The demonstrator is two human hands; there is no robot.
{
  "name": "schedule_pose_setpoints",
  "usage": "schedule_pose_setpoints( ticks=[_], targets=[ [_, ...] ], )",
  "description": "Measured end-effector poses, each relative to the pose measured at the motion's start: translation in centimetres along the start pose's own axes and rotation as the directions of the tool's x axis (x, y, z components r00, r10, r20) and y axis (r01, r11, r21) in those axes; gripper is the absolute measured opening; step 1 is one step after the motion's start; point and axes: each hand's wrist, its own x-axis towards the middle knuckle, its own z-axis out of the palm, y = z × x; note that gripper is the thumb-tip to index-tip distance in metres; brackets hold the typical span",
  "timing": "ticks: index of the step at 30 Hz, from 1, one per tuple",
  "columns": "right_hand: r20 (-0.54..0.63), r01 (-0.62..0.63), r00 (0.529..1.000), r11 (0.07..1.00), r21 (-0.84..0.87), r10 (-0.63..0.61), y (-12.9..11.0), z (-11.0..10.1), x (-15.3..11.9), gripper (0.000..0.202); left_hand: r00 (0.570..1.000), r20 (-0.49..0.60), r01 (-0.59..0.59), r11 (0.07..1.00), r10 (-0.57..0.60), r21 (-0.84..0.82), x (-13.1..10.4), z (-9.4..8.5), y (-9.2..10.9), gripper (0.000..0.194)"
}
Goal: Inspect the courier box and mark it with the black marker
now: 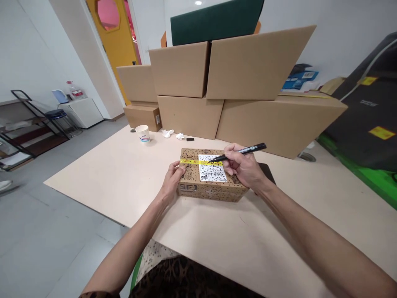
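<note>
A small cardboard box (214,192) lies on the table, its top and front covered in black speckle marks. Yellow tape (188,162) runs across its top, beside a white printed label (214,174) that is speckled too. My left hand (172,178) grips the box's left end, thumb on top. In my right hand (243,165) is a black marker pen (252,149), held in a writing grip with its tip at the label's upper part. A small black cap (190,139) lies behind the box. Partly hidden by my right hand is a dark flat object (267,173).
Large cardboard boxes (189,116) are stacked along the table's back, a dark green box (217,25) on top. A paper cup (142,133) and crumpled tissues (168,133) stand before them. The table's left edge (83,203) drops to the floor. A black cart (27,124) stands left.
</note>
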Motion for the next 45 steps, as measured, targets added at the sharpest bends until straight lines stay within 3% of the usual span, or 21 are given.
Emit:
schedule_pose_setpoints(
  ticks=[3, 15, 21, 29, 45],
  targets=[
    [0.038, -0.013, 0.999, 0.995, -0.101, 0.017, 0.0, 0.2, 0.0, 0.038, 1.0, 0.007, 0.005, 1.0, -0.005, 0.004, 0.0, -0.1, -0.1, 0.051],
    [0.095, 0.176, 0.984, 0.883, -0.436, -0.149, -0.6, 0.9, 0.0, 0.023, 1.0, 0.021, 0.013, 0.999, -0.012, -0.046, -0.4, 0.1, -0.5, 0.056],
    [0.114, 0.182, 0.983, 0.847, -0.499, -0.144, -0.2, 1.4, 0.3, 0.022, 1.0, 0.022, 0.013, 0.999, -0.013, -0.035, -0.5, 0.1, -0.6, 0.055],
    [0.011, 0.167, 0.982, 0.849, -0.501, -0.187, 0.0, 1.4, 0.2, 0.024, 0.999, 0.046, -0.009, 1.0, 0.01, -0.01, -0.5, -0.1, -0.9, 0.054],
    [-0.024, 0.118, 0.988, 0.839, -0.532, -0.155, 0.5, 1.3, 0.4, 0.033, 0.998, 0.056, -0.007, 0.999, 0.004, 0.049, -0.7, 0.0, -0.6, 0.062]
  ],
)
